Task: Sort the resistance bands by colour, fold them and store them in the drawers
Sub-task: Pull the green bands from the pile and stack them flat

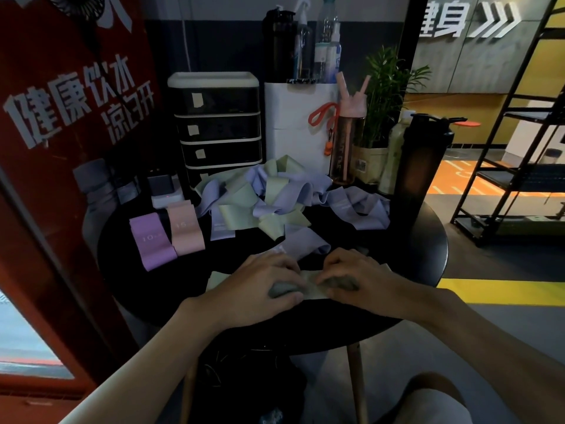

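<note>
1. Held at the near edge of the round black tabletop (428, 270): a pale green band (312, 290), gripped by the left hand (263, 283) and the right hand (351, 280), fingers curled round it, knuckles nearly meeting.
2. Just beyond the knuckles, lay a loose lavender band (302, 243); bare tabletop to its right, out to the rim.
3. Left of centre, lay folded and touching side by side: a purple band (153, 241) and a pink band (186, 229), near the left rim, apart from the left hand.
4. Across the middle, sprawled a tangled pile (275, 191) of lavender and green bands, reaching toward a dark shaker (420, 172) at the right rim.
5. At the far edge, stood the drawer unit (218, 123), visible drawers pushed in, a white bag (296, 130) just beside it.
</note>
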